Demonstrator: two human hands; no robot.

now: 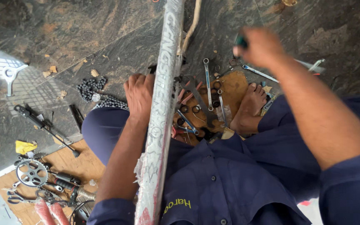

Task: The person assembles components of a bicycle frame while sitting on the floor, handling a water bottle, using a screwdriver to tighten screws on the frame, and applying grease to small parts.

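several spanners (208, 85) lie past the wrapped frame tube (160, 116) in the left hand's (139, 93) grip; right hand (260, 46) clutches a dark tool (241, 41).

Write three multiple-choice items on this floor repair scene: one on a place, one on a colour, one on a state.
1. Where does the bicycle chain lie?
A. On the dark stone floor, to the left of the left hand
B. On the person's lap
C. Hung over the wrapped frame tube

2. What colour are the person's clothes?
A. Red
B. Dark blue
C. White

3. What is the left hand doing?
A. Resting flat on the floor
B. Holding a spanner
C. Gripping the wrapped frame tube

Answers:
1 A, the chain lies heaped on the stone beside the knee.
2 B, shirt and trousers are both dark blue.
3 C, its fingers curl around the tube, while the right hand is raised, closed on a small dark thing.
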